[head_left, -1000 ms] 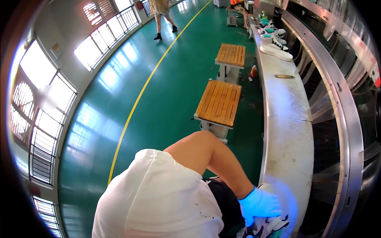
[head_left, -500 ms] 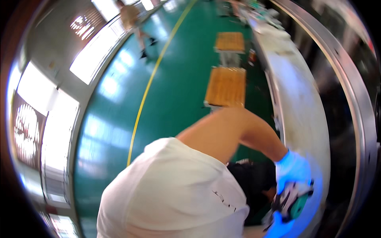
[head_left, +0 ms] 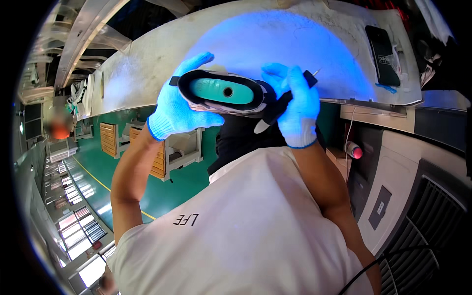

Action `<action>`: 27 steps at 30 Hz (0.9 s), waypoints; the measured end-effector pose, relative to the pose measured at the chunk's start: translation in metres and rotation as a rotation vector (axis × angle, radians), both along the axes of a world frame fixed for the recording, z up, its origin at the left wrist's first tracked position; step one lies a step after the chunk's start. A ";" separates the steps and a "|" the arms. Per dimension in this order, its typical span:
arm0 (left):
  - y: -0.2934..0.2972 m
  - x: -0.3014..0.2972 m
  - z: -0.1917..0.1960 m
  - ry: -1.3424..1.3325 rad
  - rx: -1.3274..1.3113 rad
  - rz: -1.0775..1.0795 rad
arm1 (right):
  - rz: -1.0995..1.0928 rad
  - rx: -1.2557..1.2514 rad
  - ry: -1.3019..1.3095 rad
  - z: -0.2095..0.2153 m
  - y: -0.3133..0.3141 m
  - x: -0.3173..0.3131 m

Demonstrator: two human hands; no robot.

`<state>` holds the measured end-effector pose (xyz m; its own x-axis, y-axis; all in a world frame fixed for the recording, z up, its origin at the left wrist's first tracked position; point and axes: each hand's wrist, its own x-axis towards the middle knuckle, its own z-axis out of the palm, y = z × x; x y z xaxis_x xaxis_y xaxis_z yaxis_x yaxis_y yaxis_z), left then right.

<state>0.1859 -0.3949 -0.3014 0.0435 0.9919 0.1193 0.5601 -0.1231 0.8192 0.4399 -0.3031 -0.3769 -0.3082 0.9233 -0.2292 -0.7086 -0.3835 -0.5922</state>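
Note:
A shoe (head_left: 216,89) with a teal insole and a dark collar is held above my lap at the bench edge, its opening facing up. My left hand (head_left: 179,110), in a knitted glove lit blue, wraps round one end, thumb along the near side. In my gloved right hand (head_left: 301,110) is a slim black thing with a pale rounded end (head_left: 262,127). A black block with a thin tip (head_left: 310,78) pokes out past the fingers; I cannot tell whether it is the same piece. The right fingers are curled beside the shoe's other end.
The pale bench (head_left: 147,64) carries a broad patch of blue light. A dark phone-shaped thing (head_left: 382,56) lies at its right. Slatted wooden stools (head_left: 158,160) stand below on the left. A pink-capped bottle (head_left: 355,150) and a dark grille (head_left: 432,211) are at the right.
My view has swung round from the aisle to the bench. The shoe and both gloved hands now show near the middle instead of at the lower right. The walking person is no longer seen there.

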 end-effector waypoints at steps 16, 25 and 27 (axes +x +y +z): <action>0.006 -0.004 0.004 0.236 0.243 -0.052 | 0.134 0.050 -0.350 0.013 0.045 -0.030; -0.007 -0.006 -0.034 0.313 0.588 -0.066 | 0.854 0.282 -0.643 0.043 0.090 -0.036; -0.009 -0.005 -0.038 0.311 0.638 -0.029 | 0.919 0.187 -0.526 0.042 0.092 -0.038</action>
<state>0.1814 -0.4038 -0.3393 0.1954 0.7307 0.6541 0.7458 -0.5438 0.3848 0.4015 -0.2116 -0.3345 -0.8061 0.4221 -0.4147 0.1658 -0.5116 -0.8431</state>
